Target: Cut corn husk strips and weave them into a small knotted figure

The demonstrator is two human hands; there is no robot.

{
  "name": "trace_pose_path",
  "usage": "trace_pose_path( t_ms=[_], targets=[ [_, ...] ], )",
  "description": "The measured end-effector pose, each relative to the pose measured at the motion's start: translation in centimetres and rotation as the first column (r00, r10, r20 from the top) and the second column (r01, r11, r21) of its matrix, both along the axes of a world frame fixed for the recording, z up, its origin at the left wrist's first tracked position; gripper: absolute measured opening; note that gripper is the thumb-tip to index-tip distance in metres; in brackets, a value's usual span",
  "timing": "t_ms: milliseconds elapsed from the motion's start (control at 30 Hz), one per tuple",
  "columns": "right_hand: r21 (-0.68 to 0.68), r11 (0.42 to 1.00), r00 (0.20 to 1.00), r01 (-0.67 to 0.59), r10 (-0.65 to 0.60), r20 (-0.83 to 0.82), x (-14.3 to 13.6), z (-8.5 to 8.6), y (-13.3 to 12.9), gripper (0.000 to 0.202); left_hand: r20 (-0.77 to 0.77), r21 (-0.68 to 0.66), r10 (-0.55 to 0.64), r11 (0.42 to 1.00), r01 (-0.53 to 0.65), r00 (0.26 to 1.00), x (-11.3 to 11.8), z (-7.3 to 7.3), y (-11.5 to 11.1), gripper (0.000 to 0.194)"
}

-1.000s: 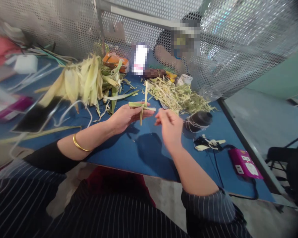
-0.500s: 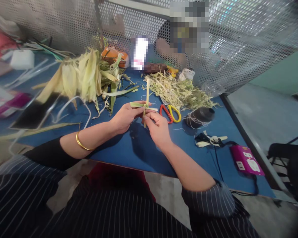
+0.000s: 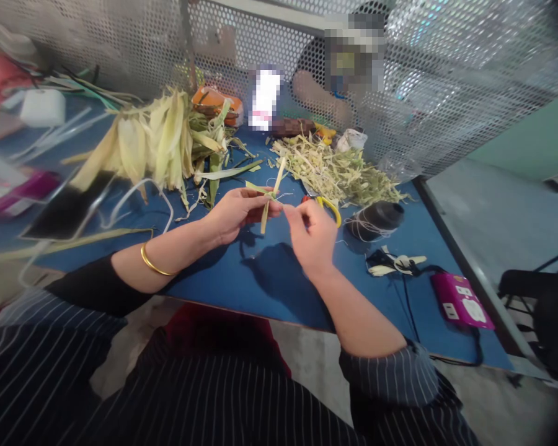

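Note:
My left hand (image 3: 230, 214) pinches a small cross of pale husk strips (image 3: 279, 176) over the blue table, with one strip pointing up and another hanging down. Just right of the cross, my right hand (image 3: 314, 235) is closed, thumb against fingers, at the end of something thin and pale; whether it is thread or husk I cannot tell. A loose thin thread curls near the crossing. Scissors with red and yellow handles (image 3: 331, 210) lie partly hidden behind my right hand.
Whole husks (image 3: 162, 139) lie back left, beside an orange packet (image 3: 217, 102). Shredded husk (image 3: 335, 167) is heaped back right, near a black thread spool (image 3: 376, 220). A purple power socket (image 3: 462, 300) sits at right. Behind the mesh screen is another person (image 3: 320, 93).
My right hand has let go of the lower strip and moved right, now covering the scissors' red handle. The husk cross has tilted in my left hand.

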State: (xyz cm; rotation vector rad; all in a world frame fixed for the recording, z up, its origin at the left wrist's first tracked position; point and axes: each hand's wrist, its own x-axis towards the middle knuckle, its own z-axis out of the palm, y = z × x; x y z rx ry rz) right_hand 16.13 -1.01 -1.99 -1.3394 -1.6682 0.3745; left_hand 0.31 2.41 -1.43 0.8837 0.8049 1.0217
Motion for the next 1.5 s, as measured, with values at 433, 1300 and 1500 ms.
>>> trace_pose_path(
  t_ms=[433, 1300, 1500],
  targets=[
    [-0.304, 0.86, 0.905, -0.409, 0.341, -0.254, 0.1, -1.1, 1.2, 0.028, -0.284, 0.083, 0.017, 0.997, 0.007, 0.959, 0.7, -0.2, -0.5, 0.016],
    [-0.261, 0.91, 0.946, -0.322, 0.303, -0.113, 2.4, 0.7, 2.1, 0.024, -0.663, 0.143, -0.205, 0.909, 0.391, 0.72, -0.2, 1.0, -0.6, 0.03],
    [-0.338, 0.861, 0.882, -0.381, 0.228, -0.414, 1.3, 0.1, 1.7, 0.014, -0.739, 0.165, -0.199, 0.873, 0.459, 0.644, -0.3, 0.3, -0.6, 0.031]
  ],
)
